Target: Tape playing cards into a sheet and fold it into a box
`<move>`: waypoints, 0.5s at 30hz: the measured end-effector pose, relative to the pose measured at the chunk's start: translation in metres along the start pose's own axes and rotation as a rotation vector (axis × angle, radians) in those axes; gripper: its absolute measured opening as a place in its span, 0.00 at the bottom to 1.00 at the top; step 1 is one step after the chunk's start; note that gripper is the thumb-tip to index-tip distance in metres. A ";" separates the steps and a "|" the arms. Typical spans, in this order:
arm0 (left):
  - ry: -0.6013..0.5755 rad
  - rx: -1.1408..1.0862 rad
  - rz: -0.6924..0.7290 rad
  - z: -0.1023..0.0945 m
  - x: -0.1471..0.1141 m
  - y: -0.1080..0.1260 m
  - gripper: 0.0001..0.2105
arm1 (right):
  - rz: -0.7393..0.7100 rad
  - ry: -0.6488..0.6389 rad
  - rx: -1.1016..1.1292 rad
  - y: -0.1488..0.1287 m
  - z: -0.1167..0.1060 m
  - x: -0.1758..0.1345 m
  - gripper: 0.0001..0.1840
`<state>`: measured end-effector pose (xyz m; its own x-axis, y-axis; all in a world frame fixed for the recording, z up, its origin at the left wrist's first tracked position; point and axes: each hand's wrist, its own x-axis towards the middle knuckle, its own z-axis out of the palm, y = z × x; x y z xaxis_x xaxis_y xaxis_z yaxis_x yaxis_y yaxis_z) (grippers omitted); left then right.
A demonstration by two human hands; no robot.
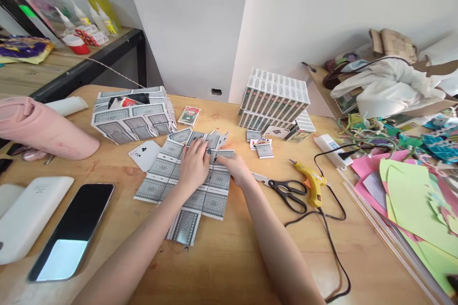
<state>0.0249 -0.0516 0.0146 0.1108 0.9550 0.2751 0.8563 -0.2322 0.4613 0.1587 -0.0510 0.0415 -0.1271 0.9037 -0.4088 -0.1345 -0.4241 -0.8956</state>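
Note:
A sheet of joined playing cards [189, 198] lies on the table with grey patterned backs facing up. My left hand [194, 164] rests flat on its upper middle, fingers stretched out and slightly apart. At the sheet's right side, my right hand [233, 166] is closed at a playing card [225, 153], its fingertips close to the left hand's; the undersides of these fingers are hidden. Face-up cards, with a two of clubs [146, 155] on top, lie left of the sheet. Black-handled scissors [286, 190] are to the right of my right hand.
A card-covered box [134, 114] and a card pack [189, 116] stand behind the sheet. Stacked card packs [274, 97] are at the back right. A yellow glue gun [315, 183] trails its cord on the right. A phone [73, 231] and pink roll [46, 126] lie left.

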 end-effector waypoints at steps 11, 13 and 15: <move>-0.015 -0.055 -0.004 -0.004 -0.001 -0.007 0.19 | 0.157 -0.189 0.448 0.007 -0.001 -0.014 0.13; -0.034 -0.033 0.010 -0.004 -0.002 -0.008 0.20 | 0.158 -0.183 0.478 0.012 -0.001 -0.016 0.13; -0.052 -0.002 0.018 -0.003 -0.002 -0.008 0.21 | 0.145 -0.183 0.491 0.016 -0.002 -0.019 0.13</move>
<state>0.0160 -0.0525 0.0127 0.1522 0.9590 0.2392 0.8527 -0.2498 0.4588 0.1613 -0.0747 0.0341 -0.3416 0.8274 -0.4457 -0.5405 -0.5609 -0.6271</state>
